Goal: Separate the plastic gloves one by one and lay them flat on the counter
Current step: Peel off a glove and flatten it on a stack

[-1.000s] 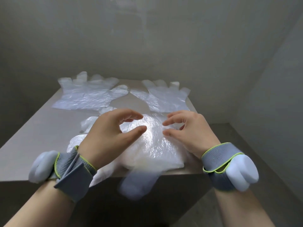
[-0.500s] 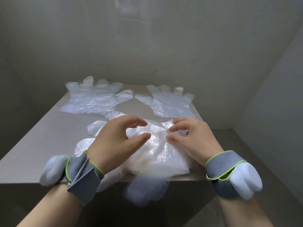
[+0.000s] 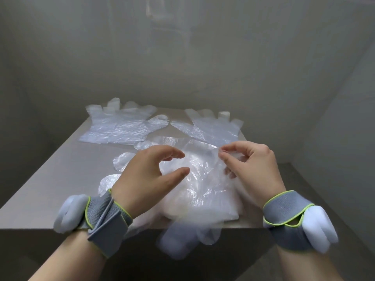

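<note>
**Top sheet lifted from the pile**

Half a second before, the right hand had lain low on the pile of plastic gloves, its fingertips pressed into the film. Now it had risen a little at right of centre, thumb and forefinger pinching an edge of the top glove, and that sheet stood up from the pile in a loose fold toward the far side. The left hand had hardly altered: it was spread wide in a curve just left of centre, thumb and fingers apart and gripping nothing. Whether its heel pressed on the pile could not be told.

By my judgement the peel of one glove had begun but was not finished, since most of the sheet still clung to the heap beneath. The left hand looked placed to pin the rest down while the right drew the film away. Thin film of this kind would likely drag a second sheet with it.

The pile sat at the near edge of the grey table, with some glove fingers hanging blurred over the front. Two gloves already lay flat at the far end: one in the upper left, one to its right, close together. Both wrists wore grey bands edged in lime with pale pods. Plain grey walls closed in the table behind and at right.
</note>
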`<act>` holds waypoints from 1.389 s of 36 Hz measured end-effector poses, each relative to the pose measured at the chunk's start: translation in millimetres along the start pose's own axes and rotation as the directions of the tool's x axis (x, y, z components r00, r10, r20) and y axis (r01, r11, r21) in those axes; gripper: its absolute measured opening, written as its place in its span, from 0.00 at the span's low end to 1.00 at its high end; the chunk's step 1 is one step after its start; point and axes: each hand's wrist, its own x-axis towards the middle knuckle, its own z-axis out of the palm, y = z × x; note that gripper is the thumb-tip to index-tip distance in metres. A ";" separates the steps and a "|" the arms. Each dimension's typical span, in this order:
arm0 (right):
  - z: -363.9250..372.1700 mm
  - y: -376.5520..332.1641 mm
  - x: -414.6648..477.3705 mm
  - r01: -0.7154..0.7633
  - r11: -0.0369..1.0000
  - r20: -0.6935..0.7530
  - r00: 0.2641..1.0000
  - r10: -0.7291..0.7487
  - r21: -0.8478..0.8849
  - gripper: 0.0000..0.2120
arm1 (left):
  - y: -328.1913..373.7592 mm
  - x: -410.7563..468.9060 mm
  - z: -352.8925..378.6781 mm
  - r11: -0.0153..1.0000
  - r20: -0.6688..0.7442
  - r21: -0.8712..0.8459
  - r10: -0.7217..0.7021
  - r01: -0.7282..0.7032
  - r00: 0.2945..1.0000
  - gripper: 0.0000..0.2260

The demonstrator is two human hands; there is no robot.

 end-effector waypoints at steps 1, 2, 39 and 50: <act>-1.1 -0.9 0.3 -0.006 0.999 -0.017 1.000 0.007 0.043 0.06 | 0.1 -0.1 0.1 1.000 0.003 0.001 -0.001 0.001 1.000 0.24; -2.3 -1.9 0.7 -0.011 0.996 -0.032 0.999 0.014 0.084 0.07 | 0.6 -0.1 0.0 1.000 0.006 0.001 -0.001 0.001 1.000 0.24; -81.7 -88.8 3.6 0.100 0.886 0.175 0.965 -0.198 0.453 0.25 | 105.0 -3.0 -22.6 0.976 -0.241 -0.207 0.020 -0.071 0.970 0.23; -109.5 -110.5 34.3 0.309 0.927 0.041 0.945 -0.325 0.214 0.10 | 124.8 25.7 -56.4 0.962 -0.207 -0.262 0.016 -0.071 0.978 0.06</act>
